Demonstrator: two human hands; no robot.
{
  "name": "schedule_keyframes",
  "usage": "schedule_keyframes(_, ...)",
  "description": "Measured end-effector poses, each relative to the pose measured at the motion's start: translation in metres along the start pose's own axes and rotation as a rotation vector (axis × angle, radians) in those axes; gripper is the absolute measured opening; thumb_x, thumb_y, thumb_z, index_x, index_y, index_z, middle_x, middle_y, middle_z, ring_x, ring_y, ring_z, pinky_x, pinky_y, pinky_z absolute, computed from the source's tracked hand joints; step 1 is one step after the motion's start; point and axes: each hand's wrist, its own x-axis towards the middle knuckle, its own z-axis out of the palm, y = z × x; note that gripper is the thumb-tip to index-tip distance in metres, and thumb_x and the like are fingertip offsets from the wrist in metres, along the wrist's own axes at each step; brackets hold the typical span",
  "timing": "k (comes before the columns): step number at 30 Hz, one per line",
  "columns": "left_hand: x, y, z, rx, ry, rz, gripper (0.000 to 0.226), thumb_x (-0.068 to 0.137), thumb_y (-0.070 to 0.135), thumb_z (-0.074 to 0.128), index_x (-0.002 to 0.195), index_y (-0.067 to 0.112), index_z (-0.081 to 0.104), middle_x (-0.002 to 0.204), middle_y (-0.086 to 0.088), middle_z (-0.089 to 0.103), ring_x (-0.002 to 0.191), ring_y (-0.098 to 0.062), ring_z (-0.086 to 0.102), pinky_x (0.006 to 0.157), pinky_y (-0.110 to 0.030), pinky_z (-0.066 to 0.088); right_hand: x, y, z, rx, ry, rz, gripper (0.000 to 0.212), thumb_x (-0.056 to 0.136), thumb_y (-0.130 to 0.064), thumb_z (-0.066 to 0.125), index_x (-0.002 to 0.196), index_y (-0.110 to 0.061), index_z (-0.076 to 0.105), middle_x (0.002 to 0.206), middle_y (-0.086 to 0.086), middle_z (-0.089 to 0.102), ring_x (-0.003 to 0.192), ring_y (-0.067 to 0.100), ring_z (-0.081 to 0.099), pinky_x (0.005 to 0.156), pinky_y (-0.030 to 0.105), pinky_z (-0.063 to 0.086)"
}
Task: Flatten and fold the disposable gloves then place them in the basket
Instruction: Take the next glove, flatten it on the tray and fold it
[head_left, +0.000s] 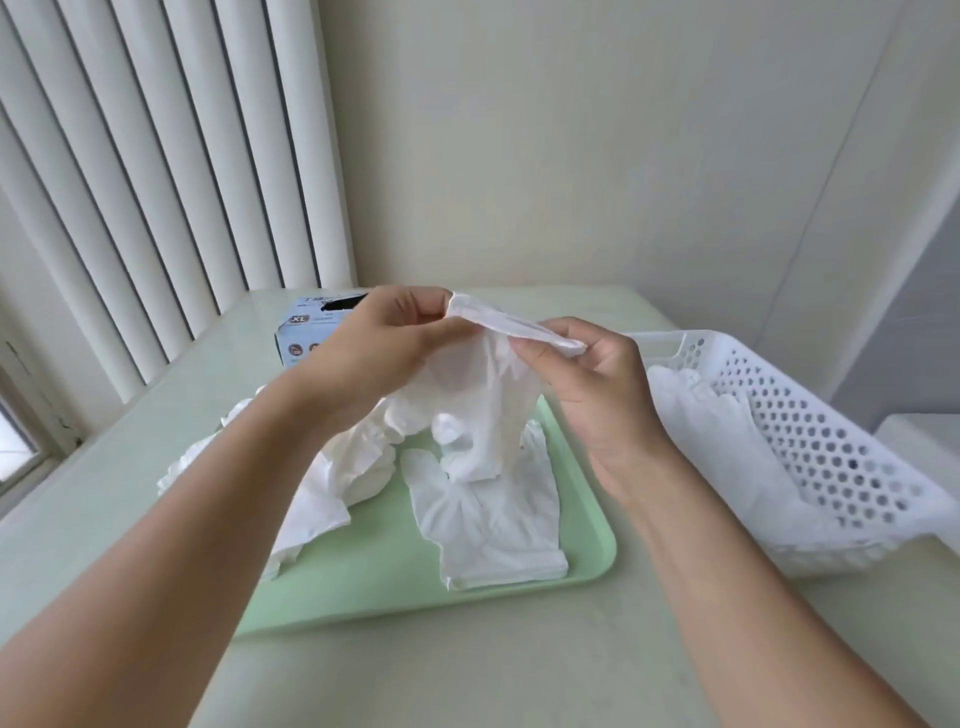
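A white disposable glove (483, 400) hangs in the air above the green tray (395, 582), its cuff stretched between both hands. My left hand (384, 343) pinches the cuff's left end and my right hand (592, 379) pinches its right end. Below it, a flattened glove (493, 525) lies spread on the tray. A heap of crumpled white gloves (311, 467) covers the tray's left side and spills onto the table. The white perforated basket (831, 457) stands to the right, with white gloves (696, 415) inside it.
A blue glove box marked XL (306, 332) stands behind my left hand at the back of the pale table (467, 675). Vertical blinds (156, 156) hang at the left and a plain wall rises behind.
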Motion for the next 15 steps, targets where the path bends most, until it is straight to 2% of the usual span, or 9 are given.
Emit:
schedule_keyframes(2, -0.001, -0.006, 0.002, -0.048, -0.033, -0.029, 0.039, 0.090, 0.030, 0.076, 0.118, 0.005, 0.068, 0.101, -0.019, 0.068, 0.091, -0.036, 0.062, 0.077, -0.048, 0.045, 0.001, -0.001, 0.000, 0.123, -0.007, 0.014, 0.030, 0.083, -0.028, 0.075, 0.090, 0.000, 0.071, 0.090, 0.015, 0.067, 0.086, 0.022, 0.061, 0.081, 0.038, 0.047)
schedule_keyframes(3, 0.000, -0.009, 0.002, -0.064, -0.056, -0.042, 0.038, 0.088, 0.028, 0.077, 0.119, 0.008, 0.067, 0.096, -0.023, 0.065, 0.088, -0.032, 0.060, 0.076, -0.045, 0.043, 0.001, -0.002, 0.000, 0.169, -0.012, 0.023, 0.027, 0.085, -0.025, 0.074, 0.093, 0.001, 0.069, 0.093, 0.016, 0.066, 0.089, 0.024, 0.061, 0.083, 0.040, 0.048)
schedule_keyframes(4, 0.000, -0.009, 0.002, -0.062, -0.079, -0.052, 0.035, 0.088, 0.024, 0.078, 0.118, 0.011, 0.068, 0.091, -0.019, 0.063, 0.084, -0.027, 0.060, 0.073, -0.041, 0.044, 0.001, -0.004, 0.001, 0.192, -0.009, 0.042, 0.020, 0.086, -0.021, 0.074, 0.093, -0.003, 0.068, 0.095, 0.016, 0.065, 0.091, 0.025, 0.061, 0.085, 0.042, 0.049)
schedule_keyframes(6, -0.002, -0.005, 0.002, -0.058, -0.124, -0.078, 0.031, 0.086, 0.024, 0.079, 0.113, 0.013, 0.069, 0.083, -0.004, 0.068, 0.072, -0.019, 0.062, 0.062, -0.029, 0.049, 0.000, -0.007, 0.002, 0.237, -0.033, 0.113, 0.006, 0.091, -0.011, 0.071, 0.090, -0.010, 0.065, 0.096, 0.017, 0.065, 0.091, 0.026, 0.063, 0.085, 0.042, 0.051)
schedule_keyframes(8, -0.005, 0.000, 0.001, -0.097, -0.156, -0.094, 0.029, 0.081, 0.027, 0.081, 0.103, 0.011, 0.070, 0.078, -0.001, 0.070, 0.062, -0.014, 0.061, 0.049, -0.022, 0.046, -0.002, -0.011, 0.000, 0.290, -0.118, 0.202, 0.004, 0.092, -0.008, 0.066, 0.095, -0.008, 0.064, 0.098, 0.018, 0.066, 0.090, 0.026, 0.065, 0.083, 0.038, 0.054)
schedule_keyframes(11, -0.008, 0.008, -0.002, -0.140, -0.201, -0.141, 0.015, 0.079, 0.027, 0.072, 0.081, 0.014, 0.065, 0.063, 0.004, 0.063, 0.044, -0.007, 0.054, 0.036, -0.016, 0.035, -0.002, -0.017, -0.007, 0.340, -0.300, 0.338, 0.022, 0.087, -0.013, 0.065, 0.107, -0.003, 0.066, 0.101, 0.016, 0.070, 0.091, 0.025, 0.068, 0.082, 0.033, 0.056)
schedule_keyframes(15, -0.011, 0.015, -0.008, -0.203, -0.384, -0.257, 0.012, 0.086, 0.019, 0.075, 0.079, 0.016, 0.066, 0.067, 0.001, 0.061, 0.041, -0.011, 0.060, 0.031, -0.016, 0.035, -0.001, -0.021, -0.018, 0.330, -0.428, 0.458, 0.023, 0.085, -0.012, 0.064, 0.106, -0.004, 0.065, 0.096, 0.013, 0.069, 0.084, 0.022, 0.065, 0.074, 0.026, 0.057)
